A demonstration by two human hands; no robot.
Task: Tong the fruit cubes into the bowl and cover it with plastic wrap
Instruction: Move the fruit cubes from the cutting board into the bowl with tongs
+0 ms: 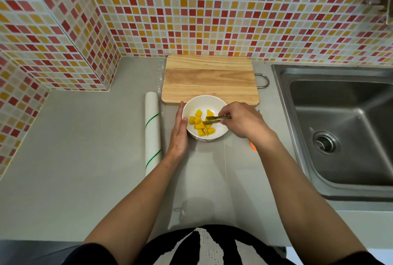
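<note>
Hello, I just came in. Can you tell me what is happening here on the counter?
A person is moving yellow fruit cubes into a white bowl with small metal tongs. The right hand holds the tongs, with their tips down among the cubes. The left hand rests flat against the bowl's side. The wooden cutting board behind the bowl has no fruit on it. A roll of plastic wrap lies to the left, and the bowl is not covered yet.
</note>
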